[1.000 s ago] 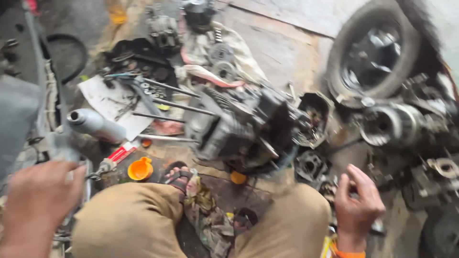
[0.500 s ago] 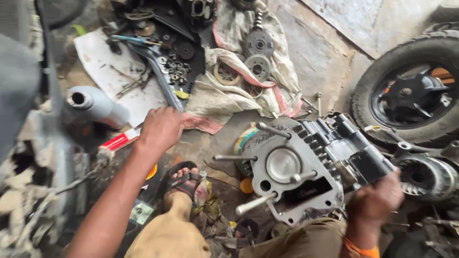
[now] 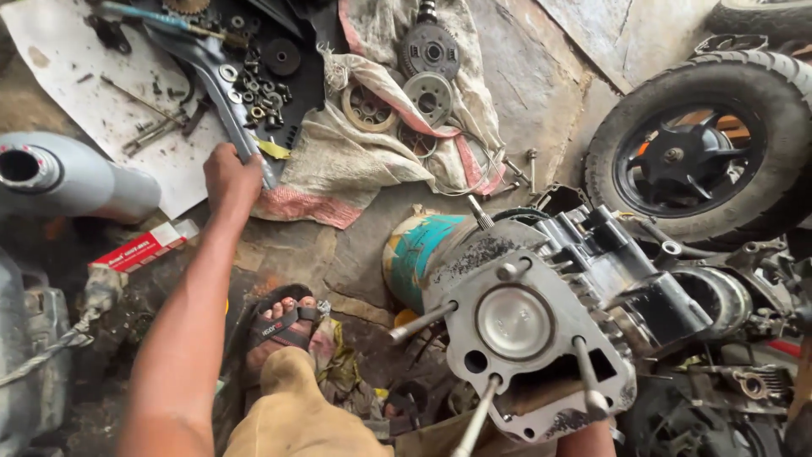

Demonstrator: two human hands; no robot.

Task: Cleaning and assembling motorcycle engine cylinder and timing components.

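The left hand (image 3: 230, 173) is closed around the near end of a long grey metal bracket (image 3: 211, 76), which lies across a dark tray of washers and nuts (image 3: 254, 85) at the upper left of the floor. That tray sits partly on a sheet of white paper (image 3: 76, 93) that also carries a few thin rods. Just to its right a dirty cloth (image 3: 372, 161) holds several sprockets and round clutch parts (image 3: 429, 51).

The right hand is hidden below the engine block (image 3: 524, 330); only a bit of forearm shows, so its grip cannot be told. The engine stands nearest the person with its head off: the piston crown (image 3: 514, 322) is bare and four studs stick out, which suggests the strip-down is well along and much lies loose. A grey exhaust pipe (image 3: 59, 173) lies at the left and a wheel with tyre (image 3: 702, 156) at the right.
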